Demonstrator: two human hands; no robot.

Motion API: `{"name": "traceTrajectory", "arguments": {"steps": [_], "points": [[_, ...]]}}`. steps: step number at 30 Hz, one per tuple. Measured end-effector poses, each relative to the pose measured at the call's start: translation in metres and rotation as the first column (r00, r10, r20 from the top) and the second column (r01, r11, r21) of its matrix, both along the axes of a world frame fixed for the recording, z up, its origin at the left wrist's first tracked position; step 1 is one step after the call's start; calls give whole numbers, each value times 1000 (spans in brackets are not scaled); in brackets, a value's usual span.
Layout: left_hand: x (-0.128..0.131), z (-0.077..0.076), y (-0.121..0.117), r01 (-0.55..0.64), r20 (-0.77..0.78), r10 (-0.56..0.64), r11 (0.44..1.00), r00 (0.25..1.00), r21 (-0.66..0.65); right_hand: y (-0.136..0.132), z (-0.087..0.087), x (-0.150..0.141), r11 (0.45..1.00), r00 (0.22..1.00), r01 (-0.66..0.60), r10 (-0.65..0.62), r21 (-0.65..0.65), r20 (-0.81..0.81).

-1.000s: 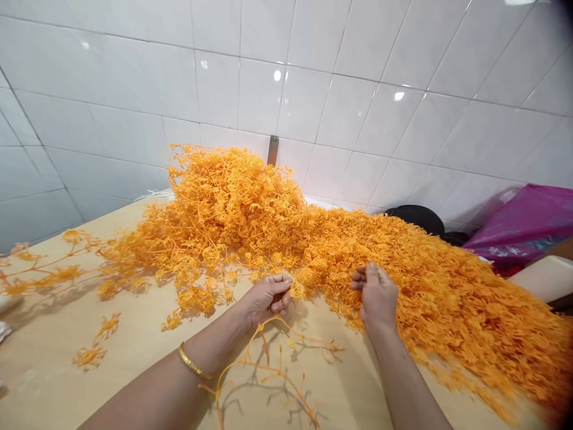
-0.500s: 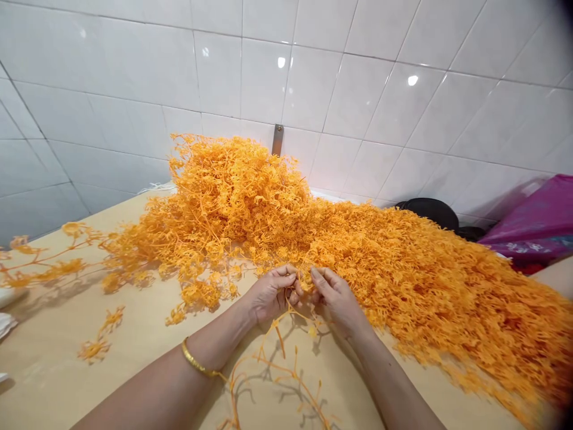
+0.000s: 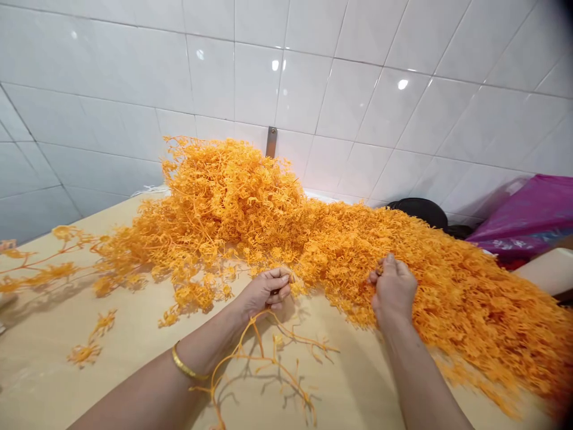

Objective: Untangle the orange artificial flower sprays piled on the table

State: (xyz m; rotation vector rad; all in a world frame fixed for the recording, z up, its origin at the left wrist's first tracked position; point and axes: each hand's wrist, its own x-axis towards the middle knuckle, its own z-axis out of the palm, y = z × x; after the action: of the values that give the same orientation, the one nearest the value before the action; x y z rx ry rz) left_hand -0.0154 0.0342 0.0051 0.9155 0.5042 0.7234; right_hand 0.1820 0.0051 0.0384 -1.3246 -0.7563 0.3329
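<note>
My left hand [image 3: 268,291], with a gold bangle on its wrist, is closed in a pinch on an orange artificial flower stem [image 3: 264,359]. Its thin, mostly bare branches hang below the fingers over the table, and a small floret [image 3: 297,288] shows at the fingertips. Over the edge of the right-hand heap of orange florets [image 3: 465,292], my right hand [image 3: 396,289] is closed, thumb against fingers. What it pinches, if anything, blends into the orange behind it.
A taller pile of orange flower sprays [image 3: 228,191] stands at the back left of the table [image 3: 147,370]. Loose florets [image 3: 85,353] lie at left. Behind are a tiled wall [image 3: 206,77], a black round object [image 3: 421,212] and a purple bag [image 3: 526,209].
My right hand has moved right, away from my left hand, to the heap of florets. My left hand keeps hold of the stem, whose branches have shifted beneath it.
</note>
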Motion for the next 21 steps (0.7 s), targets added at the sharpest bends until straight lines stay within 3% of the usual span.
{"name": "traceTrajectory", "arguments": {"steps": [1, 3, 7, 12, 15, 19, 21], "points": [[0, -1, 1, -25, 28, 25, 1000, 999, -11, 0, 0, 4, 1000, 999, -3, 3, -5, -53], [0, -2, 3, -55, 74, 58, 998, 996, -38, -1, -2, 1, 990, 988, -134, 130, -39, -80], [2, -2, 4, -96, 124, 105, 993, 987, -76, -6, -7, -29, 873, 879, -466, 476, -143, 40], [4, -4, 3, -87, 135, 98, 993, 986, -82, -11, -12, -55, 758, 750, -539, 630, -368, 201], [6, -4, 3, -101, 111, 112, 990, 988, -97, -12, -14, -64, 697, 664, -597, 707, -397, 244], [5, -3, 1, -90, 92, 96, 994, 991, -68, -11, -12, -63, 748, 689, -563, 660, -352, 300], [3, -1, 0, -54, 66, 57, 997, 996, -45, -9, -7, -48, 817, 767, -489, 570, -306, 295]]}}
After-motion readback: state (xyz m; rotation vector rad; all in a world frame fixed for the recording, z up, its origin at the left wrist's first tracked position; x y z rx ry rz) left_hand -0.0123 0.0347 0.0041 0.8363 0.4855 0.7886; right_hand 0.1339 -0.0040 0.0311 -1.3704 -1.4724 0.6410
